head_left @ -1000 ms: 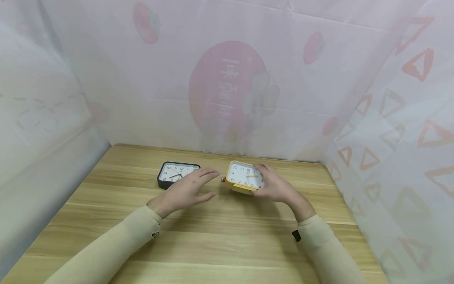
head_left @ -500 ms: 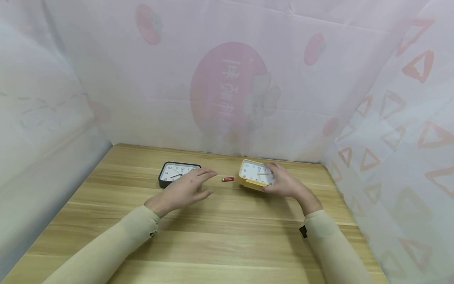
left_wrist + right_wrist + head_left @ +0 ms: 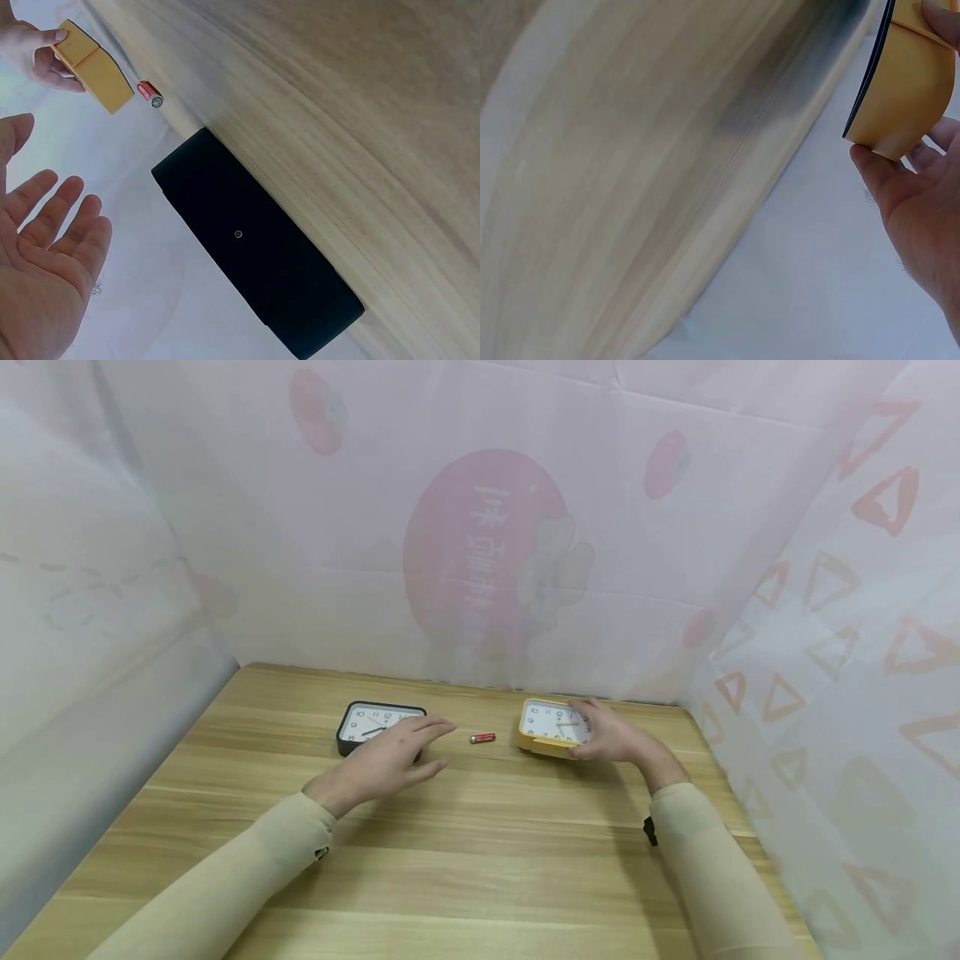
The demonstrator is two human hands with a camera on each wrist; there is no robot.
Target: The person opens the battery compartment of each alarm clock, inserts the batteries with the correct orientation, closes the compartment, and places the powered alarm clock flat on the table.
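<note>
My right hand [image 3: 613, 737] grips the right end of a yellow alarm clock [image 3: 543, 723] with a white face. In the right wrist view, thumb and fingers span the yellow case [image 3: 907, 82], just over the table; whether it touches the wood I cannot tell. A red battery [image 3: 482, 738] lies on its side between the two clocks. My left hand [image 3: 386, 762] hovers with fingers loosely extended by a black alarm clock [image 3: 367, 720], hiding part of its face. The left wrist view shows a gap between this hand [image 3: 52, 255] and the black case [image 3: 247, 240].
A light wooden table [image 3: 450, 877] runs back to a pale printed cloth wall [image 3: 345, 568]. Cloth also closes off the left and right sides. The yellow clock is near the table's back edge.
My right hand has carried the yellow clock to the right and brought it flatter, uncovering the battery. The left hand has barely shifted; the black clock stays put.
</note>
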